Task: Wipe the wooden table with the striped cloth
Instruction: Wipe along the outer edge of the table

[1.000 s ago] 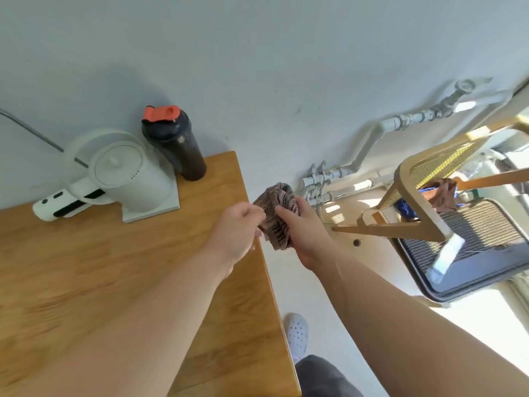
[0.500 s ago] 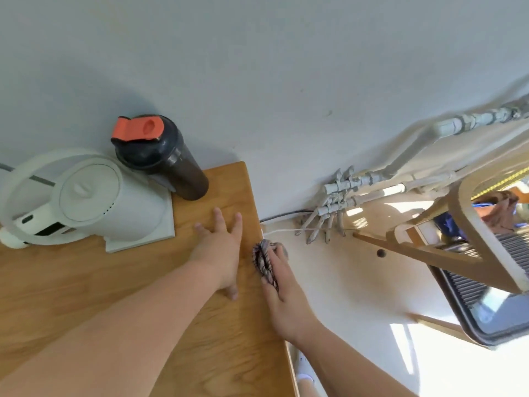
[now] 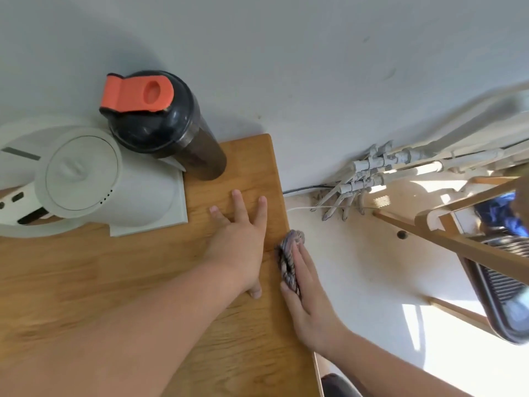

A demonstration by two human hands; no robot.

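The wooden table [image 3: 114, 282] fills the lower left of the head view, and its right edge runs down the middle. My left hand [image 3: 242, 242] lies flat on the tabletop near that edge, fingers spread and holding nothing. My right hand [image 3: 307, 302] presses the bunched striped cloth [image 3: 289, 256] against the side of the table's right edge. The cloth is brown and grey, and most of it is hidden under my fingers.
A white kettle [image 3: 83, 179] on its base stands at the table's back left, next to a black shaker bottle [image 3: 171, 127] with an orange lid by the wall. Grey pipes [image 3: 372, 173] run along the wall at floor level. A wooden chair [image 3: 472, 239] stands at the right.
Both hands held the cloth in the air a second ago. My left hand has let go and now rests flat on the table. My right hand has brought the cloth to the table's right edge.
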